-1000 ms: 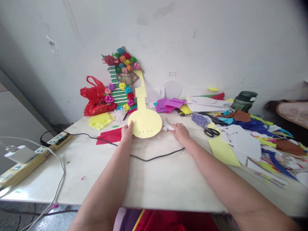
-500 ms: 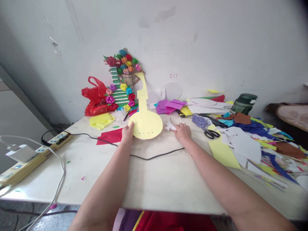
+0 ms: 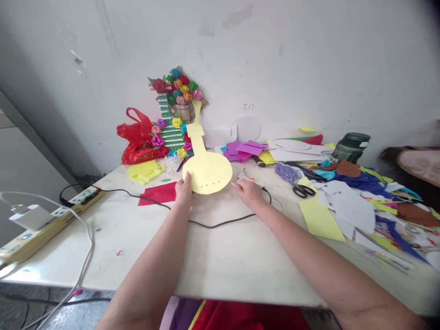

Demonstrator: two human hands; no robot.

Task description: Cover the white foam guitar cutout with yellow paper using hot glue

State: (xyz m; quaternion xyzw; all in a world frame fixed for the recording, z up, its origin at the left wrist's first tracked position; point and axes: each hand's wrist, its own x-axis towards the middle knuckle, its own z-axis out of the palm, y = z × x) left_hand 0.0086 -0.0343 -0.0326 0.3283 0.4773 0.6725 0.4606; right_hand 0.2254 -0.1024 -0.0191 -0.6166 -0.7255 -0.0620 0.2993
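Observation:
My left hand (image 3: 184, 189) grips the left edge of a yellow paper cutout (image 3: 208, 170) between thumb and fingers. The cutout is shaped like a stringed instrument, with a round body, a long neck and a row of small holes low on the body. My right hand (image 3: 250, 194) is just right of the body, its fingers drawn together in a pinch; whatever is between them is too small to make out. Right behind those knuckles lies a white hot glue gun (image 3: 244, 176), partly covered by the hand.
A black cable (image 3: 215, 226) crosses the table in front of the hands. Black scissors (image 3: 304, 190), purple yarn (image 3: 287, 173) and heaped paper scraps lie to the right. At the back left stand a paper-flower model (image 3: 172, 133) and a red plastic bag (image 3: 137, 137). A power strip (image 3: 51, 224) runs along the left.
My right hand has come off the glue gun and moved left, close to the cutout's edge. The cutout has tilted, its neck swinging to the left; my left hand keeps its hold.

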